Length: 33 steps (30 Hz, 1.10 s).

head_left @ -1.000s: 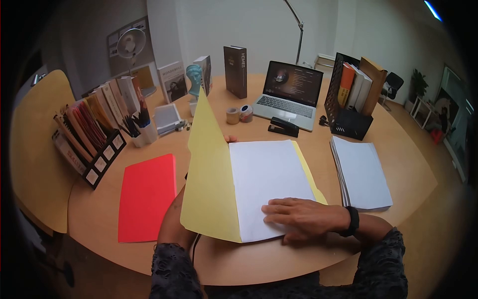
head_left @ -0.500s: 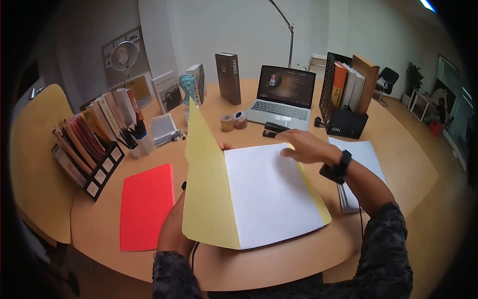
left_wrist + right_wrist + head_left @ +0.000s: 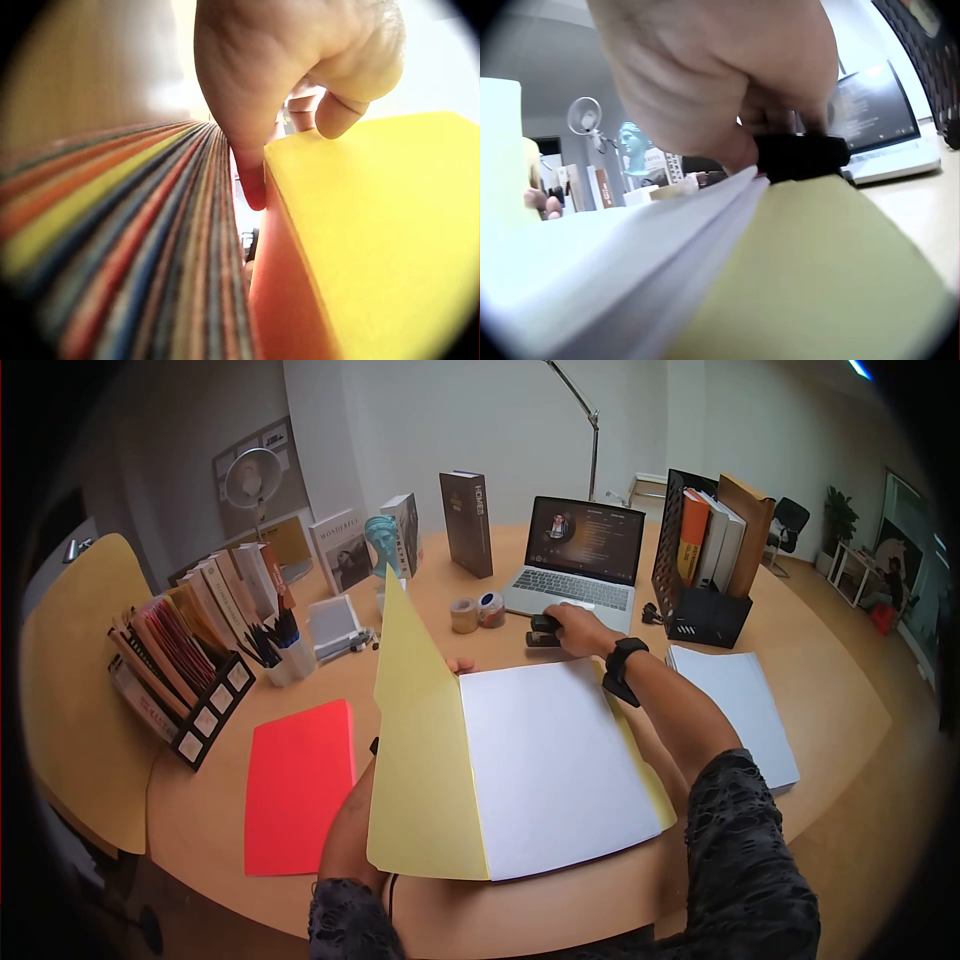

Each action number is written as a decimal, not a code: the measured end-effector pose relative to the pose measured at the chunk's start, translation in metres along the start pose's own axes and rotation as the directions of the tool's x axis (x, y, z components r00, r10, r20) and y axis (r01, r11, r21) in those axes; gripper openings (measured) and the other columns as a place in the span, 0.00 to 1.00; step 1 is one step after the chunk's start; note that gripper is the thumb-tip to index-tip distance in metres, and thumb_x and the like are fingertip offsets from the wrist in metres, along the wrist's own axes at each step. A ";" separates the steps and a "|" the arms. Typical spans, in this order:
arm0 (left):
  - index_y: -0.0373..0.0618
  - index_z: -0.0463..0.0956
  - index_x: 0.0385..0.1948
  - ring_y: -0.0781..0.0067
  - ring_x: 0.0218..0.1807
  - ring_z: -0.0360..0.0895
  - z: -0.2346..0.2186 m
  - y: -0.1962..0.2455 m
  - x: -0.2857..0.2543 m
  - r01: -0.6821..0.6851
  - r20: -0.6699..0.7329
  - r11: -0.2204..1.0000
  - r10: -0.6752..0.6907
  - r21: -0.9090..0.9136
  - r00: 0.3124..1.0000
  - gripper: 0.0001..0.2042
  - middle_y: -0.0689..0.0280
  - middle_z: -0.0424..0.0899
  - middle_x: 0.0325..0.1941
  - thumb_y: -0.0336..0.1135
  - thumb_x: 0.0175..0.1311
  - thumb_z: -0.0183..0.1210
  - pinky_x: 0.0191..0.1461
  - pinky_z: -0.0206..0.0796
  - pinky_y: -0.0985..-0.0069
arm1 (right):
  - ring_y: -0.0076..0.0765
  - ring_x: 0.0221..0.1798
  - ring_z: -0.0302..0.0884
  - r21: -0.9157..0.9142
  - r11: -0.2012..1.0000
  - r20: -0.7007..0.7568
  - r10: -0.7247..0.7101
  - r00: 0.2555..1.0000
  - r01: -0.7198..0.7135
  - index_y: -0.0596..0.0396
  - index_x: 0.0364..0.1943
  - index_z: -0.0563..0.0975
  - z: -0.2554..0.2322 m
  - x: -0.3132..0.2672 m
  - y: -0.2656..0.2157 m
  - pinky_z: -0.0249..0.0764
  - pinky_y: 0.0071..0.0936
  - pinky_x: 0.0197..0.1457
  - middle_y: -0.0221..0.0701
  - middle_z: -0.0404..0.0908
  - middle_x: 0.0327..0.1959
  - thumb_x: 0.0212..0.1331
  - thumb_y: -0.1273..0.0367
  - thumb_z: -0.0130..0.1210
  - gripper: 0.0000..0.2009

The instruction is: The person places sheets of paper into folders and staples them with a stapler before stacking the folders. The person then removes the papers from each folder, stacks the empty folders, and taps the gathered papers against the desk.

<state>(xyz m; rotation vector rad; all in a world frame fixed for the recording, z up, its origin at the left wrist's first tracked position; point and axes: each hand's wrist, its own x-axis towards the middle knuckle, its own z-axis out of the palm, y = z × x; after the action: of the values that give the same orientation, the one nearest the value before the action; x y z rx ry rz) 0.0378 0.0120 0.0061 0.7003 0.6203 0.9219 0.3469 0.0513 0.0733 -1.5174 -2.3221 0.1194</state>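
Note:
A yellow folder [image 3: 420, 780] stands open in front of me, its left cover raised and a stack of white paper [image 3: 560, 770] lying against the right cover. Behind the raised cover, my left hand [image 3: 292, 60] holds the folder near the top of its fold; in the head view only its fingertips [image 3: 461, 665] show past the cover. Beyond the paper's top edge, my right hand [image 3: 582, 631] grips a black stapler [image 3: 543, 627]. The right wrist view shows the stapler [image 3: 802, 156] under the curled fingers, close behind the paper corner.
A red folder-sized stack [image 3: 300, 790] lies left, another white paper stack [image 3: 735, 705] right. Behind are tape rolls [image 3: 464, 615], a laptop [image 3: 575, 575], a black file holder [image 3: 705, 615], a pen cup [image 3: 292, 663] and a book rack [image 3: 212, 710]. Many coloured edges [image 3: 142, 240] fill the left wrist view's left side.
My right hand has lifted off the white paper, moved forward over its top edge and taken hold of the stapler. The left hand stays at the folder.

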 end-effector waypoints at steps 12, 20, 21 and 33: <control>0.41 0.77 0.41 0.62 0.52 0.78 0.023 -0.004 -0.027 -0.199 0.129 0.962 0.225 -0.188 0.966 0.10 0.57 0.81 0.48 0.35 0.64 0.60 0.52 0.76 0.66 | 0.50 0.57 0.72 -0.035 0.969 0.107 -0.240 0.965 0.245 0.55 0.52 0.73 -0.014 -0.020 -0.065 0.69 0.43 0.59 0.40 0.76 0.50 0.52 0.81 0.51 0.20; 0.40 0.77 0.41 0.62 0.49 0.79 0.016 -0.009 -0.016 -0.259 0.109 0.957 0.273 -0.128 0.956 0.11 0.56 0.80 0.48 0.37 0.63 0.59 0.52 0.75 0.67 | 0.49 0.57 0.71 0.000 0.958 0.194 -0.281 0.940 0.286 0.54 0.52 0.74 -0.017 -0.023 -0.072 0.69 0.41 0.59 0.38 0.76 0.51 0.53 0.82 0.49 0.20; 0.38 0.76 0.42 0.62 0.47 0.79 0.024 -0.007 -0.024 -0.269 0.085 0.959 0.276 -0.090 0.957 0.13 0.56 0.80 0.47 0.37 0.63 0.58 0.51 0.75 0.68 | 0.49 0.57 0.71 -0.001 0.958 0.194 -0.281 0.940 0.287 0.54 0.52 0.74 -0.014 -0.022 -0.069 0.69 0.41 0.59 0.38 0.76 0.51 0.53 0.82 0.49 0.20; 0.31 0.76 0.44 0.68 0.38 0.80 0.035 0.000 -0.027 -0.303 0.001 0.944 0.306 0.131 0.952 0.17 0.57 0.82 0.39 0.39 0.65 0.53 0.43 0.75 0.73 | 0.50 0.59 0.71 0.187 0.950 0.307 -0.298 0.904 0.250 0.56 0.54 0.76 -0.014 -0.023 -0.075 0.67 0.41 0.61 0.42 0.78 0.52 0.55 0.74 0.57 0.20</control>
<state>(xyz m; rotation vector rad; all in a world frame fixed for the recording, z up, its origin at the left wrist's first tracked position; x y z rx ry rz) 0.0505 -0.0210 0.0328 0.9231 0.6024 1.1826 0.2945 -0.0025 0.1001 -1.1557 -2.6979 0.4924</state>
